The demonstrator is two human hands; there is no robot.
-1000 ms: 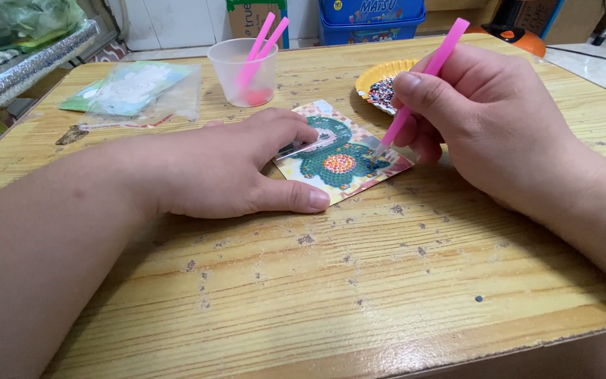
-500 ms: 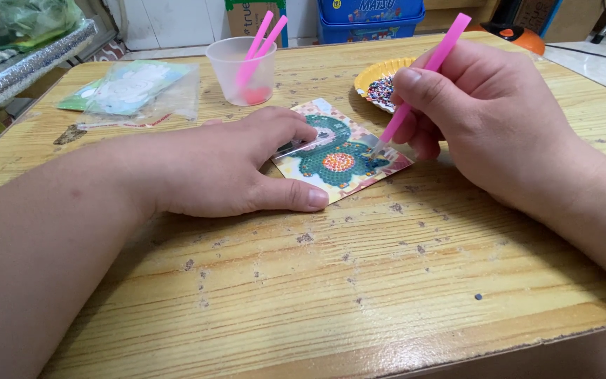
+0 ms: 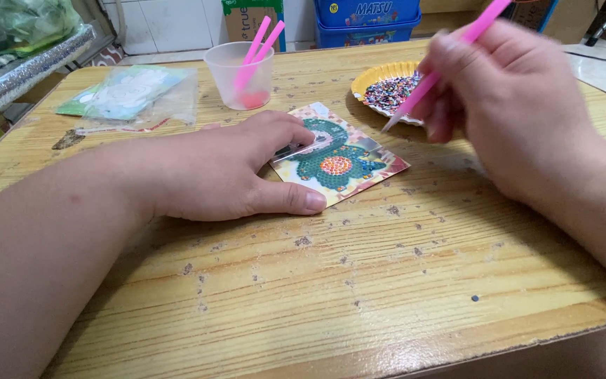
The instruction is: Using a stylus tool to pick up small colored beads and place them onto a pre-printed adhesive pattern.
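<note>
A small square bead-picture card [image 3: 341,156] with a green shape and an orange centre lies on the wooden table [image 3: 359,274]. My left hand [image 3: 236,168] rests flat on the card's left edge, fingers pressing it down. My right hand [image 3: 517,105] grips a pink pen-like stick [image 3: 450,56], lifted off the card, its tip hovering over the near rim of a yellow tray [image 3: 387,88] filled with tiny mixed-colour beads. The hand looks motion-blurred.
A translucent plastic cup [image 3: 240,74] with two pink sticks stands behind the card. A clear bag with green and white sheets [image 3: 131,91] lies at the back left. Blue crates and a cardboard box stand beyond the table's far edge.
My right hand has lifted the pink stick's tip off the card and swung it back and to the right toward the bead tray. The left hand has stayed put.
</note>
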